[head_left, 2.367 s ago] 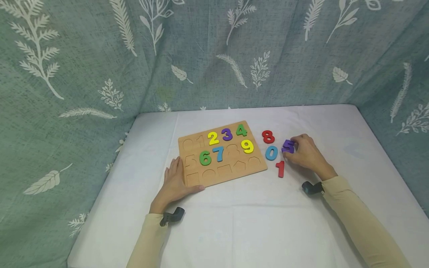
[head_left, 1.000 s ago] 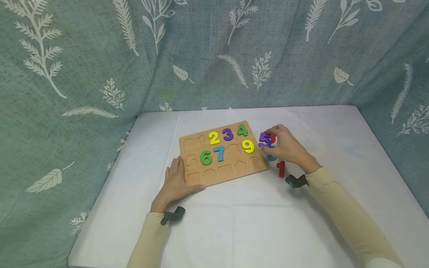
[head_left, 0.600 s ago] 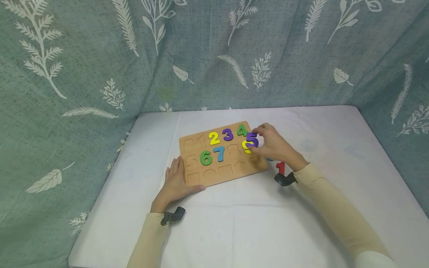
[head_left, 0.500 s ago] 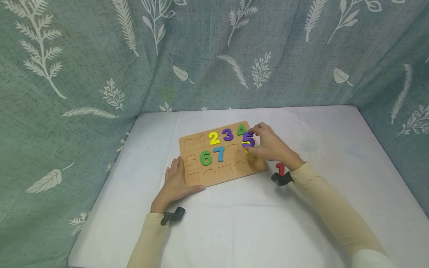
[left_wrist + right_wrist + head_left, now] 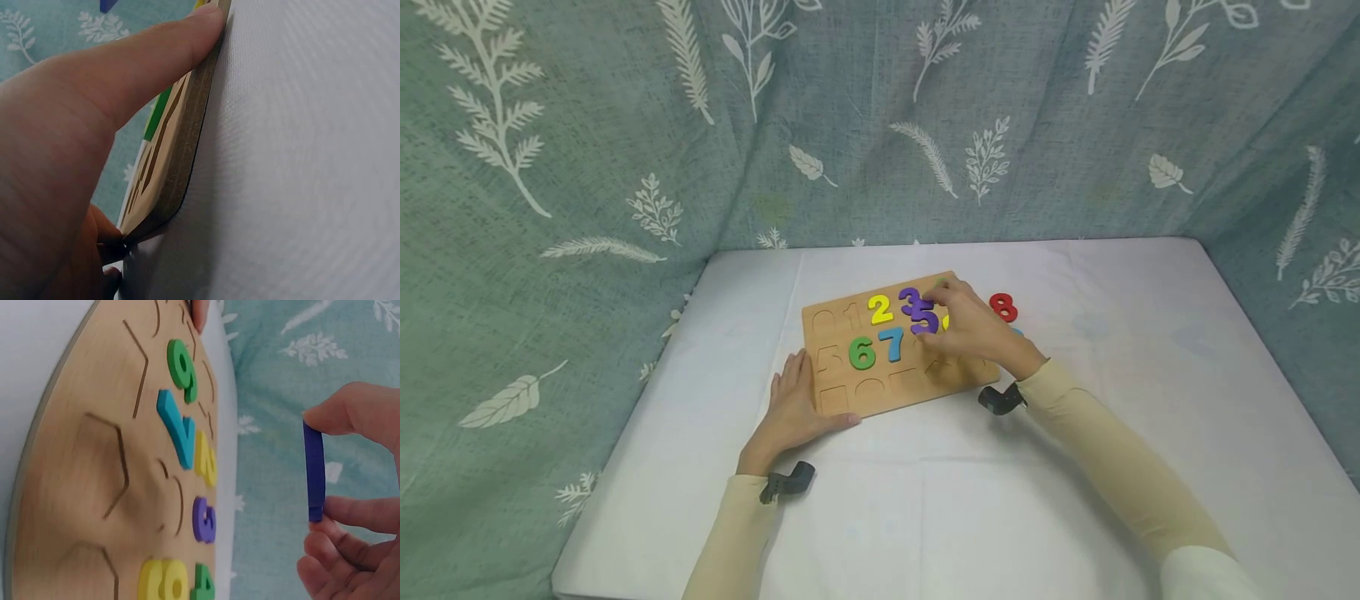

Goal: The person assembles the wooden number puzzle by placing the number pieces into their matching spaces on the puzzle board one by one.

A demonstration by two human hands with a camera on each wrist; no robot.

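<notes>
My right hand (image 5: 973,325) pinches a purple number 5 piece (image 5: 925,322) between thumb and fingertips, over the wooden number board (image 5: 940,383). In the right wrist view the purple 5 (image 5: 315,469) is edge-on and raised off the board. From the head it overlaps the purple 3 (image 5: 911,297). My left hand (image 5: 792,407) rests at the board's near left corner, fingers along the left side and thumb (image 5: 187,39) on the front edge. Seated in the board are a yellow 2 (image 5: 881,309), green 6 (image 5: 862,353), blue 7 (image 5: 891,343), green 4 (image 5: 202,584) and yellow 9 (image 5: 164,581).
A red 8 (image 5: 1003,307) lies on the white cloth right of the board, with a sliver of the blue 0 (image 5: 1017,331) beside it. My right forearm hides the red 1. Several bare recesses show in the board. A leaf-patterned curtain (image 5: 865,125) hangs behind the table.
My right hand took the purple 5 from the cloth on the right and carried it left, past the red 8 and over the yellow 9. My left hand has stayed at the corner.
</notes>
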